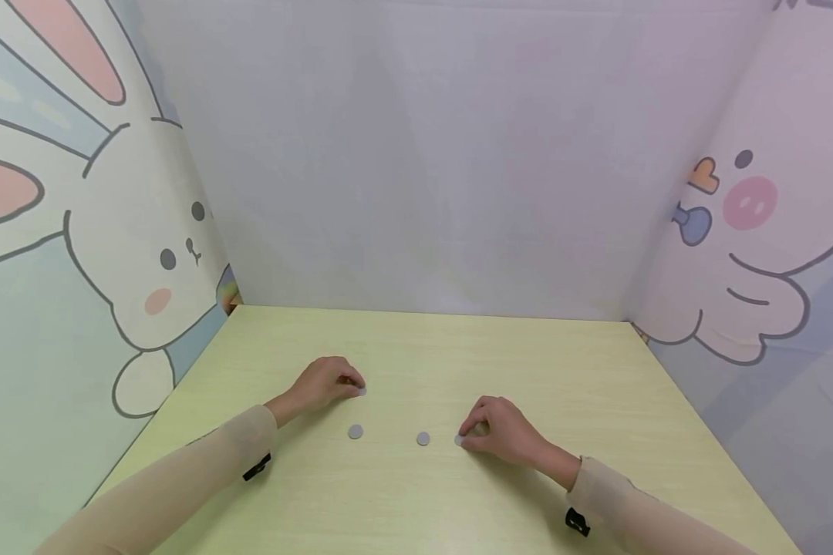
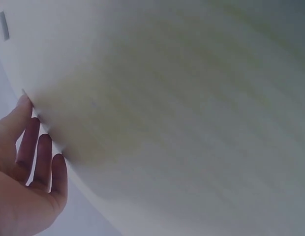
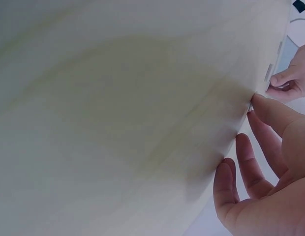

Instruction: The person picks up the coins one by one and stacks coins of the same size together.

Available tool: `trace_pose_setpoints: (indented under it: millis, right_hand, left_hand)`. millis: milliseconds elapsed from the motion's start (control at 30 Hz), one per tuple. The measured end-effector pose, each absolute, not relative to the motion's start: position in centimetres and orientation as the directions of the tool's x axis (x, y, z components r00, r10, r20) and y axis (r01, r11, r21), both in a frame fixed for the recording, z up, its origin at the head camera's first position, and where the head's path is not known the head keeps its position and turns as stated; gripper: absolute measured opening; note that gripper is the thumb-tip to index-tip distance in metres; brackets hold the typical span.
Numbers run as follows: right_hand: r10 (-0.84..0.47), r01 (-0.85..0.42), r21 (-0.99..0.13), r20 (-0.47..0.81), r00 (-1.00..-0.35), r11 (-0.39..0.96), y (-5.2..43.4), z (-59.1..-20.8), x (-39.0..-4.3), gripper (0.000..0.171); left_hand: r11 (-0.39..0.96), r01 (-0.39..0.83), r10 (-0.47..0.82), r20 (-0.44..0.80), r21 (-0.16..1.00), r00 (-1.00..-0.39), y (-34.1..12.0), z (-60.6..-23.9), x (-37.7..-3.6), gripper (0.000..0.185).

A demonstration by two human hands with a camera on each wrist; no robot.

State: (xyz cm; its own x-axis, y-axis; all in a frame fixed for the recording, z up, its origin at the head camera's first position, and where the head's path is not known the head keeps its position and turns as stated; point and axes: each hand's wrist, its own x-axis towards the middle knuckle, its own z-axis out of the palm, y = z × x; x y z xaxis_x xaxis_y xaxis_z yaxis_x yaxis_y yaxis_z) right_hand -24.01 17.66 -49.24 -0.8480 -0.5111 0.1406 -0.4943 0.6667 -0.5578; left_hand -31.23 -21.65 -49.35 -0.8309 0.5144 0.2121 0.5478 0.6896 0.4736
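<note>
Head view: four small grey discs on the table point(image 1: 597, 401), roughly in a row. Left hand point(image 1: 322, 383) fingertips pinch the disc at 10 o'clock point(image 1: 362, 391); right hand point(image 1: 500, 432) pinches the 3 o'clock disc point(image 1: 458, 440), likely to lift them off. Two loose discs point(image 1: 355, 432) point(image 1: 423, 438) lie between. Wrist views too blurred to confirm grip.

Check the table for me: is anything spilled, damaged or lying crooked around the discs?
Nothing stands out. Two grey discs lie flat on the pale green table between the hands. The left hand and right hand each touch another small disc at their fingertips. No spill or damage shows.
</note>
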Motion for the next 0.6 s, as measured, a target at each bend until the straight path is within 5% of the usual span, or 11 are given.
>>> trace_pose_setpoints:
  millis: [600]
  right_hand:
    - [-0.514,-0.504,-0.548,0.150,-0.845,0.668,17.55,-49.28,-24.02,0.009]
  left_hand:
    - [0.649,0.626,0.591,0.231,0.433,-0.773,-21.69,-49.18,-31.21,0.012]
